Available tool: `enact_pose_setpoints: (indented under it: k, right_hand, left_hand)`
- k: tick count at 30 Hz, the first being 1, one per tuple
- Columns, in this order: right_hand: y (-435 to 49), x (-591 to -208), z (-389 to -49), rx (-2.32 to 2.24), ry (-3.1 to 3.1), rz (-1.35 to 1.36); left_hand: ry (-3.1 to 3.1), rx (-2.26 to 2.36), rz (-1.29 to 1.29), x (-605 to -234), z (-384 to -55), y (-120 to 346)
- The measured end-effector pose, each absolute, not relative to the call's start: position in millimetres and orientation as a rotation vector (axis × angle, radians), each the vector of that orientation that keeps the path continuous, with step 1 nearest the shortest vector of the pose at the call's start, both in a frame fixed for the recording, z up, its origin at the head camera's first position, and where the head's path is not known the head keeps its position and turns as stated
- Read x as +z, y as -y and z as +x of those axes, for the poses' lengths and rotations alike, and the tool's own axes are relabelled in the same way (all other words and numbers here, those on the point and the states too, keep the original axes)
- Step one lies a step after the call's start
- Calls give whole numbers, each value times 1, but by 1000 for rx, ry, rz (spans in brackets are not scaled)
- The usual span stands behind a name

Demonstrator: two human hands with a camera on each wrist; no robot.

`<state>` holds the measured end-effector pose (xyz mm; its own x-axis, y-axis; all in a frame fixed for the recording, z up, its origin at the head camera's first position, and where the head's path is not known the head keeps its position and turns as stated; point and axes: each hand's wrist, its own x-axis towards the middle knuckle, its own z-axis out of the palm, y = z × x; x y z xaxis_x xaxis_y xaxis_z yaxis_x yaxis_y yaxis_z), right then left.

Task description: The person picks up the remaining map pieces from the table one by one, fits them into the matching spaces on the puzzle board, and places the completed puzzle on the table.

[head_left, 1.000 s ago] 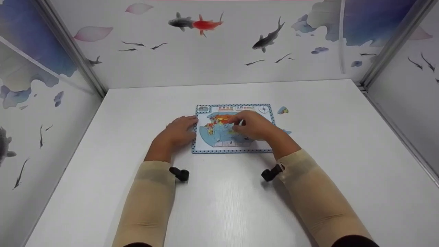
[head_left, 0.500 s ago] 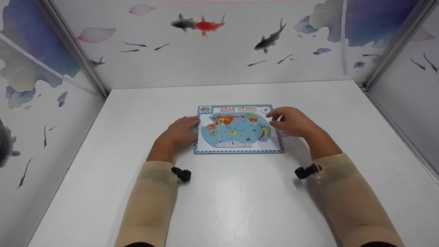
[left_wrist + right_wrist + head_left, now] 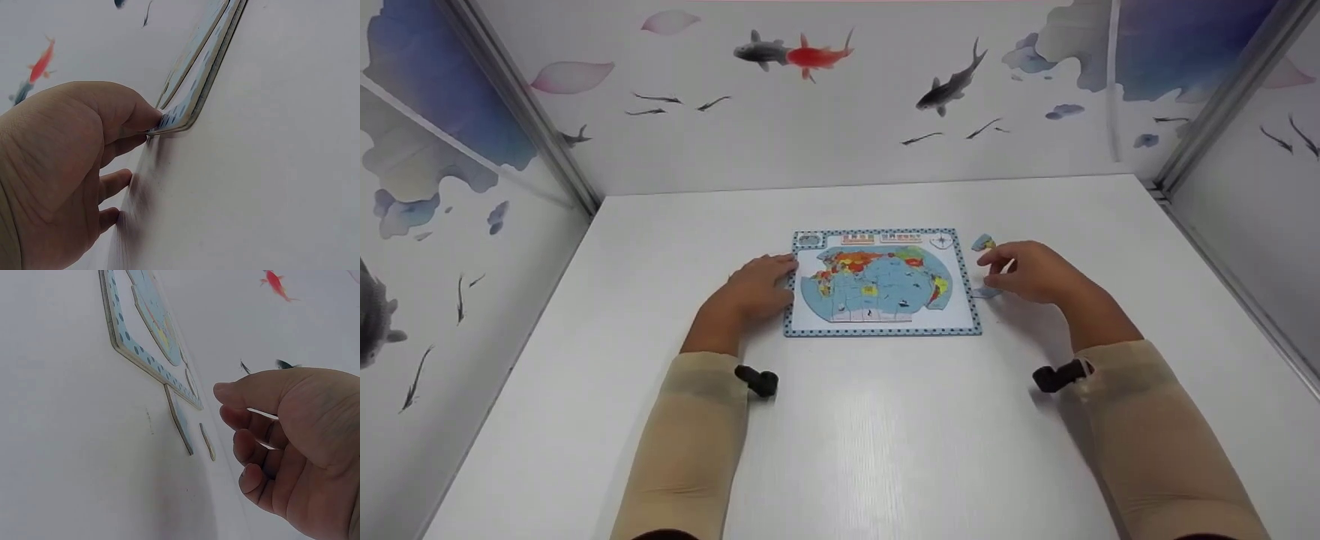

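A world-map jigsaw puzzle point(image 3: 877, 285) lies flat on the white table, its blue dotted border framing a mostly filled map. My left hand point(image 3: 761, 287) rests at the board's left edge, thumb and fingertips touching the border. In the left wrist view, the thumb point(image 3: 147, 117) overlaps the dotted corner. Just off the board's right side, my right hand point(image 3: 1031, 274) hovers with loosely bent fingers and nothing between them. Beneath it lies a light blue puzzle piece point(image 3: 987, 292), right at the border. Another piece, blue with yellow and green point(image 3: 982, 241), lies farther back near the fingertips.
White panels printed with fish point(image 3: 817, 56) and lotus shapes enclose the table point(image 3: 825, 427) at the back and sides. Both sleeved forearms carry a small black wrist camera point(image 3: 1057, 376).
My right hand has moved right, off the map and past the board's right edge to the loose pieces. The view shifted slightly at first. My left hand stays at the board's left edge.
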<state>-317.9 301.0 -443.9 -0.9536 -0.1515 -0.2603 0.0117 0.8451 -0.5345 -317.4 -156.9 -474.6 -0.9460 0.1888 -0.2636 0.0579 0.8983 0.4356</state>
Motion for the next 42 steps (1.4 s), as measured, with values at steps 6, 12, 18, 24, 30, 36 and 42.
enact_pose_setpoints:
  k: [6, 12, 18, 24, 30, 36, 42]
  right_hand:
    - [-304, -447, -319, -749, -2710, -69]
    - [-307, -452, -319, -717, -2674, -20]
    - [-309, -457, -319, -688, -2663, -54]
    - [-311, -460, -318, -675, -2684, -101]
    - [-309, -458, -316, -670, -2685, -94]
    - [-308, -458, -317, -653, -2690, -97]
    - [-308, -459, -315, -645, -2687, -99]
  left_hand:
    - [-2765, 638, 173, -473, -316, 156]
    - [-2761, 626, 173, -472, -316, 156]
    - [-2764, 598, 190, -473, -317, 157]
    - [-2787, 577, 222, -476, -318, 157]
    - [-2779, 579, 230, -476, -318, 157]
    - [-2777, 588, 212, -477, -319, 157]
    - [-2781, 595, 202, -477, -319, 156]
